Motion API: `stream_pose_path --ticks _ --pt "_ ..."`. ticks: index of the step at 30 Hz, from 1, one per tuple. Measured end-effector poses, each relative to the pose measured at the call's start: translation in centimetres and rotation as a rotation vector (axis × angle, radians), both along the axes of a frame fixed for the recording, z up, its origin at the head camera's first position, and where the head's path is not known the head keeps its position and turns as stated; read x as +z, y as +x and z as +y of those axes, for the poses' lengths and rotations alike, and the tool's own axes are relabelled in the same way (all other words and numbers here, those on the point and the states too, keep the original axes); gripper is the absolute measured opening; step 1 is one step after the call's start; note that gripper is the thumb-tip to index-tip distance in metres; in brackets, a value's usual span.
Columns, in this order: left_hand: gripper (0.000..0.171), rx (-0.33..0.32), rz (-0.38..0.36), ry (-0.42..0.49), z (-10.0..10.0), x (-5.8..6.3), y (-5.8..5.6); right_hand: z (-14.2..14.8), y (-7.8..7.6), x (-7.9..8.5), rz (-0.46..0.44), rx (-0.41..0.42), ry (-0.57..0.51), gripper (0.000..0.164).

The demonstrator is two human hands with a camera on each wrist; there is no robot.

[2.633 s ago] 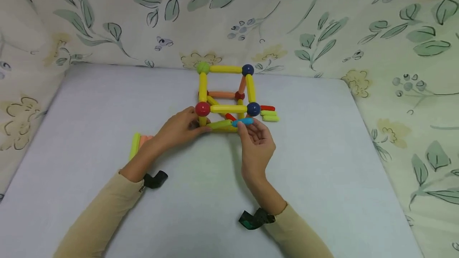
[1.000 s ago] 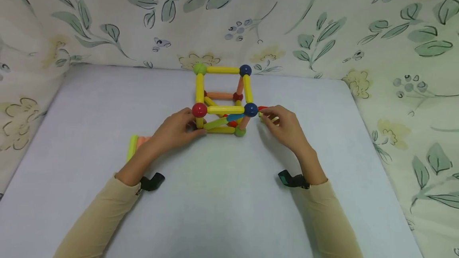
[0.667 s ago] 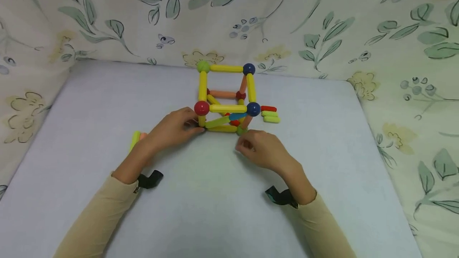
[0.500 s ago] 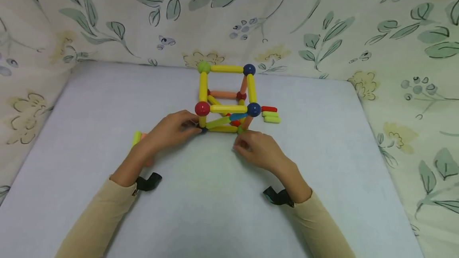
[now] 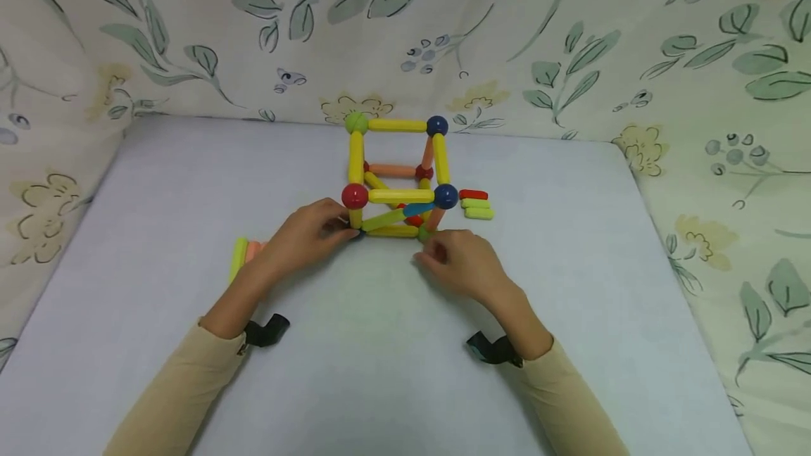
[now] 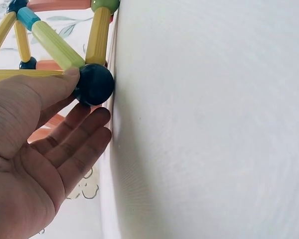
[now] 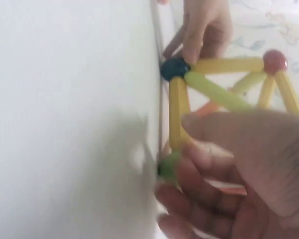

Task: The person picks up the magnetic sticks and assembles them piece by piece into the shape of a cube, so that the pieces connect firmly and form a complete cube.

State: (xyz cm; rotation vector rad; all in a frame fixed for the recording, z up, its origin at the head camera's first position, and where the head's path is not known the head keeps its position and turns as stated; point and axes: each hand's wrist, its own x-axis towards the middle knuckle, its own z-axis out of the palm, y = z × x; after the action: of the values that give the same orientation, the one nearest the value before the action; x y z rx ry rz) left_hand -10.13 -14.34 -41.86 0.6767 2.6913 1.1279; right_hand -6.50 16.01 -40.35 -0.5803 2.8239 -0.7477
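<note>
A frame of magnetic rods and balls (image 5: 400,195) stands towards the back of the table. My left hand (image 5: 313,234) pinches the dark blue ball (image 6: 94,84) at its lower front left corner, thumb on one side and fingers on the other. From that ball a light green rod (image 6: 57,45) slants up to a blue rod (image 5: 418,209), which meets the dark blue ball (image 5: 446,196) at upper right. My right hand (image 5: 465,266), fingers loosely curled, is at the lower right green ball (image 7: 168,166). The right wrist view shows a gap between thumb and index finger; contact is unclear.
Right of the frame lie one red rod (image 5: 473,195) and light green rods (image 5: 478,214). Partly behind my left forearm are a light green rod (image 5: 239,257) and orange rods (image 5: 253,250). Patterned cloth (image 5: 405,34) rises behind the white table (image 5: 355,371).
My right hand has let go of the blue rod, now part of the diagonal. It went to the loose rods on the right, then back to the lower green ball. My left hand stays put.
</note>
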Motion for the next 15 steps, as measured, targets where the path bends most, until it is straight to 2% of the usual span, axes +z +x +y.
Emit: stream_pose_path --ticks 2,4,6,10,15 --pt "0.024 0.007 -0.001 0.003 0.1 0.0 0.1 0.5 -0.3 -0.1 0.031 -0.1 -0.013 0.027" --pt "0.025 0.014 -0.001 0.005 0.1 0.0 0.1 0.8 -0.7 -0.4 0.064 -0.153 -0.061 0.028" --pt "0.025 0.019 0.0 0.011 0.2 0.0 0.1 1.0 -1.2 -0.9 0.078 -0.144 -0.147 0.028" --pt "0.023 0.023 -0.003 0.019 0.2 0.0 0.1 0.7 -1.9 -1.8 0.082 -0.061 -0.32 0.021" --pt "0.024 0.021 -0.017 0.012 0.2 0.2 0.3 0.6 -2.1 -2.3 0.095 -0.044 -0.398 0.017"
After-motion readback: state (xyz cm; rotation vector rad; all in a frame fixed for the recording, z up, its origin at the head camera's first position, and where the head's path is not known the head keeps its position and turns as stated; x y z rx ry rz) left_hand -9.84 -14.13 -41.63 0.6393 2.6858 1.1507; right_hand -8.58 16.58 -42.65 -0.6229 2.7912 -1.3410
